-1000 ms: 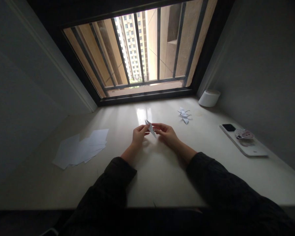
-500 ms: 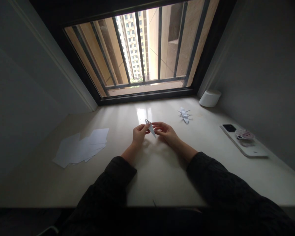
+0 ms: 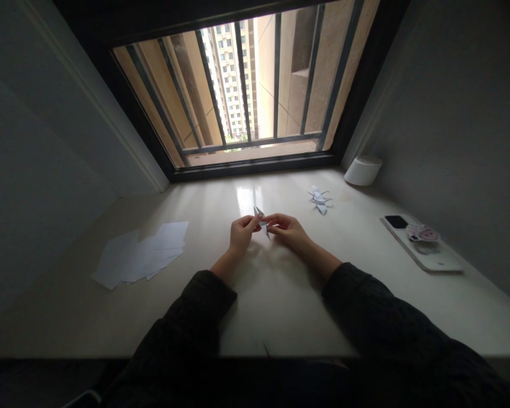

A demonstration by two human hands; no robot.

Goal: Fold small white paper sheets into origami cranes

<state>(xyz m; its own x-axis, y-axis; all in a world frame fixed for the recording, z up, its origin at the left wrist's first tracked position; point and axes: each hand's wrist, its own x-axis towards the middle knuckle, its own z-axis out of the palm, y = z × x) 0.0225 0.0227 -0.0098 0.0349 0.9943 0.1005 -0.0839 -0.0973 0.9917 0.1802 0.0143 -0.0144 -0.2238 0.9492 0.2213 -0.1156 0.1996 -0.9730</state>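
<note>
On the table (image 3: 280, 306) are one loose pile of white paper sheets (image 3: 140, 255) at left, one phone (image 3: 420, 243) at right, and one paper crane (image 3: 319, 199) at upper centre. The left hand (image 3: 242, 235) and right hand (image 3: 288, 232) both pinch one small folded paper (image 3: 260, 220) at the centre.

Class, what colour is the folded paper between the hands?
White, slightly grey in dim light: the folded paper, head view.

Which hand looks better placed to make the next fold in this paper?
Probably the right hand: its fingertips reach the folded paper from the side, while the left hand seems to pinch it.
</note>
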